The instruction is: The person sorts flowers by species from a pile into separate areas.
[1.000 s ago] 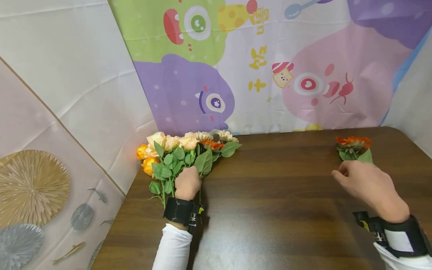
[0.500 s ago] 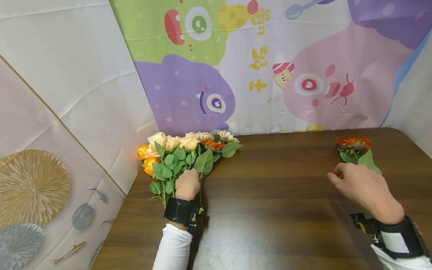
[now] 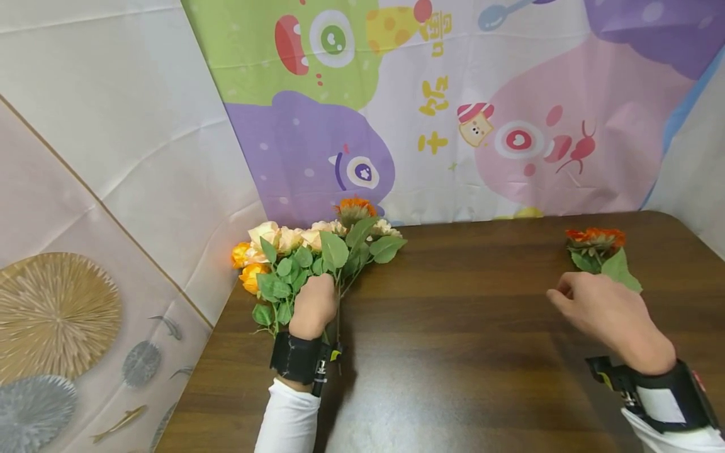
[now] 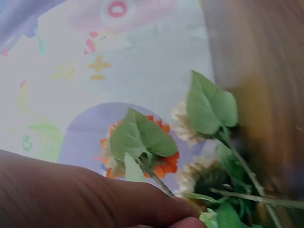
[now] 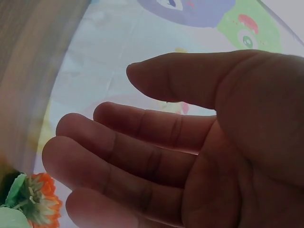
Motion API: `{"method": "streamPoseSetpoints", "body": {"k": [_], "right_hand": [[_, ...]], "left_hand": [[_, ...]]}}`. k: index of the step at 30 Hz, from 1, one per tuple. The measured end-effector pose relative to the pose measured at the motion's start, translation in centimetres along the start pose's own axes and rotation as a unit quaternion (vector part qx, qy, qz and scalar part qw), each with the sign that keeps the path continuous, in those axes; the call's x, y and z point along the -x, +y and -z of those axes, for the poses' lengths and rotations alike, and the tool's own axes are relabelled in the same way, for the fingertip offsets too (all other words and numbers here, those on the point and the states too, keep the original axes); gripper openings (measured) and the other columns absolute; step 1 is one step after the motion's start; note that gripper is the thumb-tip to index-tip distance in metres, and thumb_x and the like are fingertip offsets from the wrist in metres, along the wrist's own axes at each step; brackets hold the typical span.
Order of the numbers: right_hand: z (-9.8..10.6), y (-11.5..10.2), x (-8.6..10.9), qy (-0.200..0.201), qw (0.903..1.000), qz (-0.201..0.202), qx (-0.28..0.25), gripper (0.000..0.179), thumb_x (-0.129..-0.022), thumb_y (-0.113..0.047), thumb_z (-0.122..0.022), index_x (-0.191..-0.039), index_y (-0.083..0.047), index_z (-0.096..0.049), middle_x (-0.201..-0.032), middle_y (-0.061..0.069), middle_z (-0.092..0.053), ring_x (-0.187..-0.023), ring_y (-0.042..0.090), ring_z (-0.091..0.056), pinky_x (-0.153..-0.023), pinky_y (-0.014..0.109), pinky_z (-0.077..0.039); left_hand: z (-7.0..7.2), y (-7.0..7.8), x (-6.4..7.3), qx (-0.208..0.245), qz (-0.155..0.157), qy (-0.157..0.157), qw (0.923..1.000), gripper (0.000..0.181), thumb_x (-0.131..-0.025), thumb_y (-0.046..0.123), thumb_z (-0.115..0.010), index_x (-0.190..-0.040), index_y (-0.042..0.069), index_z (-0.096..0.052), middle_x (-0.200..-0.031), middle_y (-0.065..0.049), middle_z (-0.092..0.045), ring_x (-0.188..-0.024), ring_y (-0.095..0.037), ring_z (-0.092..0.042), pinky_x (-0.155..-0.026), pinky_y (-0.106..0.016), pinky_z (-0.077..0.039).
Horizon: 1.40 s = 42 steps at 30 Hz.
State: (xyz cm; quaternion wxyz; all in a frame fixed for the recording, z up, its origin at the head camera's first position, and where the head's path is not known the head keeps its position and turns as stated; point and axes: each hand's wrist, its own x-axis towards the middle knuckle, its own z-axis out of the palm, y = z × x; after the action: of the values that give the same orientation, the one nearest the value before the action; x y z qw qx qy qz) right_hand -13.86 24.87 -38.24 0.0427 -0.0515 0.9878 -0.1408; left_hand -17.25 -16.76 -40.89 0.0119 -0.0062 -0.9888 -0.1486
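My left hand point(image 3: 314, 303) pinches the stem of an orange artificial flower point(image 3: 355, 209), whose head stands above the other blooms. In the left wrist view, thumb and finger meet on the stem under the orange flower point(image 4: 164, 166). Around that hand lies a pile of artificial flowers: peach roses point(image 3: 265, 234), orange-yellow roses point(image 3: 252, 277) and cream daisy-like blooms point(image 4: 202, 175). My right hand point(image 3: 614, 318) hovers just in front of another orange flower point(image 3: 596, 238) with green leaves. Its fingers are relaxed and hold nothing in the right wrist view.
Both arms are over a brown wooden table point(image 3: 464, 352). Behind it hangs a cartoon-printed cloth point(image 3: 430, 182); on the left is a pale patterned cloth point(image 3: 170, 251). The table's back edge runs close behind the flowers.
My left hand has raised the orange flower from among the pile, so its head now stands over the cream blooms. The right hand has shifted slightly left, off the orange flower there.
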Motion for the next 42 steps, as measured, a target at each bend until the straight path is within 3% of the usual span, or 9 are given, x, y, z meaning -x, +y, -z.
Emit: {"method": "streamPoseSetpoints", "body": {"k": [5,8,11,15,20,26,32,38,42], "right_hand": [[-0.2,-0.2,0.0,0.008,0.9999,0.012,0.001,0.03,-0.094,-0.028,-0.064,-0.103,0.0,-0.069,-0.079,0.007,-0.068,-0.062,0.019,-0.059,-0.049,0.039,-0.044],[-0.3,-0.3,0.1,0.009,0.9999,0.013,-0.002,0.028,-0.094,-0.027,-0.064,-0.103,0.0,-0.069,-0.078,0.006,-0.067,-0.063,0.019,-0.058,-0.049,0.038,-0.043],[-0.4,-0.6,0.2,0.015,0.9995,0.023,-0.011,0.025,-0.095,-0.025,-0.063,-0.103,-0.002,-0.07,-0.074,0.002,-0.065,-0.061,0.017,-0.055,-0.049,0.036,-0.04],[-0.6,-1.1,0.2,0.043,0.9968,0.059,-0.033,0.021,-0.094,-0.023,-0.063,-0.102,-0.005,-0.071,-0.073,-0.002,-0.065,-0.06,0.014,-0.052,-0.05,0.033,-0.039],[-0.9,-1.9,0.3,0.091,0.9873,0.11,-0.069,0.014,-0.093,-0.018,-0.067,-0.099,-0.008,-0.072,-0.078,-0.001,-0.068,-0.062,0.012,-0.053,-0.053,0.031,-0.042],[-2.1,-4.0,0.5,0.135,0.9603,0.197,-0.145,0.006,-0.093,-0.012,-0.07,-0.098,-0.013,-0.072,-0.083,-0.006,-0.069,-0.067,0.006,-0.055,-0.058,0.026,-0.046],[-3.8,-6.7,0.4,0.14,0.9272,0.264,-0.226,0.012,-0.091,-0.005,-0.07,-0.097,-0.015,-0.073,-0.083,-0.01,-0.069,-0.064,0.001,-0.055,-0.056,0.023,-0.048],[-5.3,-8.3,0.3,0.093,0.9253,0.258,-0.262,0.011,-0.095,-0.01,-0.067,-0.105,-0.012,-0.073,-0.092,-0.007,-0.072,-0.073,0.003,-0.061,-0.06,0.026,-0.052],[-6.3,-9.0,0.3,0.07,0.925,0.252,-0.276,0.017,-0.097,-0.013,-0.065,-0.112,-0.008,-0.071,-0.096,-0.004,-0.072,-0.078,0.005,-0.064,-0.062,0.026,-0.052]], "left_hand": [[0.7,0.7,0.3,0.027,-0.032,0.054,0.9976,0.022,-0.1,0.001,-0.045,-0.08,0.002,-0.055,-0.064,-0.012,-0.051,-0.053,-0.026,-0.054,-0.046,-0.033,-0.038],[0.9,1.2,0.4,0.05,-0.068,0.101,0.9913,0.018,-0.101,0.004,-0.049,-0.087,0.001,-0.059,-0.065,-0.011,-0.054,-0.052,-0.024,-0.054,-0.045,-0.032,-0.038],[1.1,1.6,0.5,0.091,-0.114,0.14,0.9794,0.012,-0.101,0.006,-0.053,-0.095,0.0,-0.062,-0.067,-0.009,-0.057,-0.051,-0.018,-0.051,-0.047,-0.03,-0.039],[1.2,2.2,0.2,0.158,-0.194,0.162,0.9546,0.01,-0.101,0.005,-0.055,-0.1,-0.001,-0.062,-0.072,-0.007,-0.061,-0.055,-0.014,-0.052,-0.052,-0.028,-0.043],[0.8,3.0,-0.3,0.262,-0.266,0.119,0.9199,0.009,-0.101,0.005,-0.055,-0.095,0.002,-0.061,-0.076,-0.005,-0.064,-0.062,-0.014,-0.057,-0.055,-0.026,-0.046],[0.1,4.4,-0.1,0.344,-0.295,0.051,0.89,0.01,-0.102,0.008,-0.055,-0.098,0.004,-0.063,-0.078,-0.006,-0.065,-0.064,-0.019,-0.058,-0.056,-0.025,-0.049],[-0.2,5.7,0.6,0.374,-0.316,0.024,0.8715,0.011,-0.103,0.011,-0.054,-0.1,0.006,-0.063,-0.079,-0.011,-0.065,-0.064,-0.024,-0.058,-0.055,-0.025,-0.047],[-1.2,7.0,1.0,0.377,-0.333,0.01,0.864,0.01,-0.102,0.01,-0.054,-0.1,0.006,-0.063,-0.078,-0.006,-0.064,-0.063,-0.013,-0.057,-0.055,-0.023,-0.047],[-2.2,8.0,1.4,0.387,-0.347,-0.009,0.8543,0.01,-0.103,0.008,-0.053,-0.1,0.005,-0.062,-0.079,-0.006,-0.063,-0.063,-0.015,-0.056,-0.056,-0.022,-0.046]]}}
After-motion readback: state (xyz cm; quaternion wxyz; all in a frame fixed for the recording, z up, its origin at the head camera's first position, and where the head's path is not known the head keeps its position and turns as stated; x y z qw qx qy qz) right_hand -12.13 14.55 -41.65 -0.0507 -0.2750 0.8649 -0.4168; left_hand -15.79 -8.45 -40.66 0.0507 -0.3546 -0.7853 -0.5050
